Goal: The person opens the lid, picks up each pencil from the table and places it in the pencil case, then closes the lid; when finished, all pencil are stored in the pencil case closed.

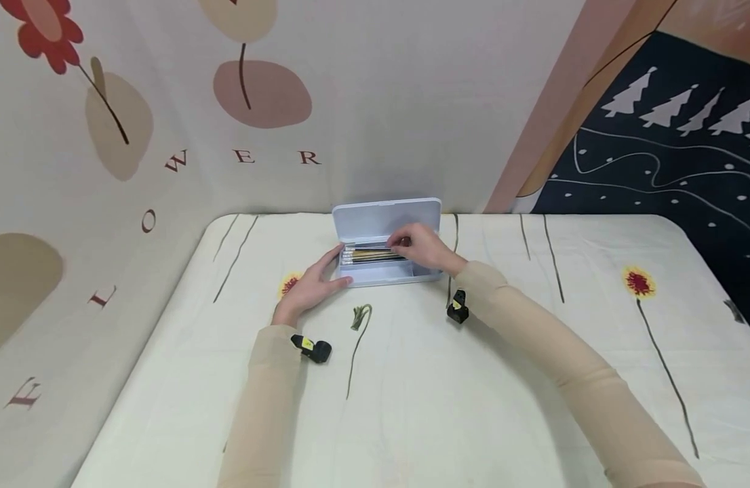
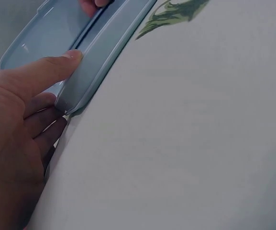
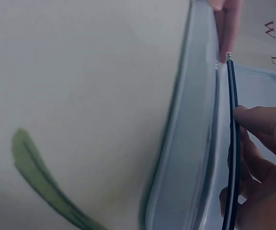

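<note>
A pale plastic pencil case point(image 1: 378, 273) lies with its lid point(image 1: 384, 220) raised at the far side. Several pencils point(image 1: 364, 255), dark and yellow ones, lie side by side in its rear compartment. My left hand point(image 1: 310, 288) holds the case's left end; in the left wrist view the thumb point(image 2: 56, 69) lies over the rim and the fingers are bent at the end wall. Over the right half of the case, my right hand point(image 1: 420, 245) pinches a dark striped pencil point(image 3: 232, 91) between thumb and fingers. The right hand covers part of the pencils.
The case stands near the back edge of a table with a white flower-printed cloth point(image 1: 424, 393). Behind it hangs a printed curtain point(image 1: 387, 102); a dark tree-patterned cloth point(image 1: 668, 156) hangs at the right. A black wrist camera point(image 1: 314, 349) sits on the left sleeve.
</note>
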### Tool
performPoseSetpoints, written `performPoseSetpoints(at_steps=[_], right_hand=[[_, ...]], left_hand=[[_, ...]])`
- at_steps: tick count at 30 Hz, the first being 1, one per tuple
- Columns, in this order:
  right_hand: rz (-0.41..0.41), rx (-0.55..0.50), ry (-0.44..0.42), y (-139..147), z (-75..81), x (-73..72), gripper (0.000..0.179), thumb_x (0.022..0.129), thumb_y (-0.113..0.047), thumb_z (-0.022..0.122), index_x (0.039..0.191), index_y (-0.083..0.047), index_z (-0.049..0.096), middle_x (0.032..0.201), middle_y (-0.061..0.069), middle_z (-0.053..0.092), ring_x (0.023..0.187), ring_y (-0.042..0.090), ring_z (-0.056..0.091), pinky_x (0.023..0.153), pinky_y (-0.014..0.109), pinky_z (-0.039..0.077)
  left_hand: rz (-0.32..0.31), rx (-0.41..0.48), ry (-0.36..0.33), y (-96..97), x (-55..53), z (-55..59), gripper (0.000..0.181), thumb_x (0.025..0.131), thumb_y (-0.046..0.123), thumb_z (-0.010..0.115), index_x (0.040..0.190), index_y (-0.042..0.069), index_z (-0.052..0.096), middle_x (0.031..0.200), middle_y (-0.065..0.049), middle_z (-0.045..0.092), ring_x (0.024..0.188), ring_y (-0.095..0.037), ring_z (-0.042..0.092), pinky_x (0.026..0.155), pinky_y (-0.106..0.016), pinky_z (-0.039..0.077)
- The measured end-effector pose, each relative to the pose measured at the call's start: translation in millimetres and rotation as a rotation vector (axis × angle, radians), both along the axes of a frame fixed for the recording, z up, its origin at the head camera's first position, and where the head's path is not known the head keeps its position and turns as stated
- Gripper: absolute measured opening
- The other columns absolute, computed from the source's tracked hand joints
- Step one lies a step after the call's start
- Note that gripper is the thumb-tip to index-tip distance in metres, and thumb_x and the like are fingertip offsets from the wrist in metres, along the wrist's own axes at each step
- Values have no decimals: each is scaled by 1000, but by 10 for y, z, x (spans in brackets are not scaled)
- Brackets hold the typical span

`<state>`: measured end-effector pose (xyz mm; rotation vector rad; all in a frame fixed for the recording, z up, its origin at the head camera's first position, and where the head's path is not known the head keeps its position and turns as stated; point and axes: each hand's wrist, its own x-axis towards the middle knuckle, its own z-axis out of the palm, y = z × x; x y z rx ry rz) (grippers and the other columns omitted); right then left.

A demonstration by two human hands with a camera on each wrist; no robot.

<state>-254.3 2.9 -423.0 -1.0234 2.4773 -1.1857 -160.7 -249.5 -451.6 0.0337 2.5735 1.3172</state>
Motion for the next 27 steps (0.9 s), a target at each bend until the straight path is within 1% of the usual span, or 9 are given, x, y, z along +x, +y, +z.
performPoseSetpoints(at_steps=[3, 6, 12, 18, 22, 24, 27], right_hand=[[3, 44, -17, -46, -15, -12, 14, 88, 2, 65, 100, 4, 72, 96, 13, 70, 88, 23, 62, 80, 31, 50], [6, 53, -31, -81, -29, -19, 15, 89, 2, 65, 101, 4, 72, 97, 13, 70, 89, 23, 62, 81, 31, 51], [-3, 37, -18, -117, -79, -29, 13, 88, 2, 65, 99, 5, 72, 93, 12, 70, 84, 22, 62, 76, 29, 50], [-51, 52, 8, -115, -130, -24, 12, 89, 1, 64, 98, 2, 73, 89, 9, 69, 80, 20, 61, 72, 30, 49], [-80, 54, 36, -116, -135, -30, 13, 88, 4, 64, 97, 2, 73, 92, 11, 67, 86, 23, 61, 77, 32, 50], [-81, 41, 43, -112, -139, -32, 14, 87, 6, 64, 96, 2, 73, 94, 12, 67, 89, 24, 61, 80, 34, 50], [-82, 19, 39, -93, -151, -32, 14, 86, 6, 64, 96, 2, 73, 95, 13, 67, 91, 25, 60, 82, 35, 49]], left_hand=[[-1, 3, -2, 5, -6, 0, 79, 91, 30, 68, 155, 23, 22, 159, -7, 20, 145, -31, 12, 116, -50, 11], [3, 5, -14, 3, -14, -4, 79, 91, 30, 68, 155, 24, 22, 159, -7, 20, 145, -31, 12, 115, -51, 11], [-3, 8, -16, -6, -30, 14, 79, 91, 30, 68, 155, 24, 23, 159, -6, 20, 145, -31, 12, 115, -51, 11], [-12, -10, -2, -3, -38, 17, 79, 91, 31, 67, 155, 23, 22, 159, -7, 20, 144, -31, 13, 115, -50, 12], [-10, -17, 6, 3, -37, 13, 79, 91, 31, 67, 155, 23, 22, 159, -6, 20, 145, -31, 13, 116, -50, 12], [-4, -15, 5, 7, -33, 4, 79, 91, 31, 67, 155, 23, 22, 159, -5, 20, 145, -30, 13, 116, -49, 12], [0, -13, 7, 8, -23, -9, 80, 90, 30, 68, 155, 23, 22, 159, -5, 21, 145, -29, 13, 116, -49, 12]])
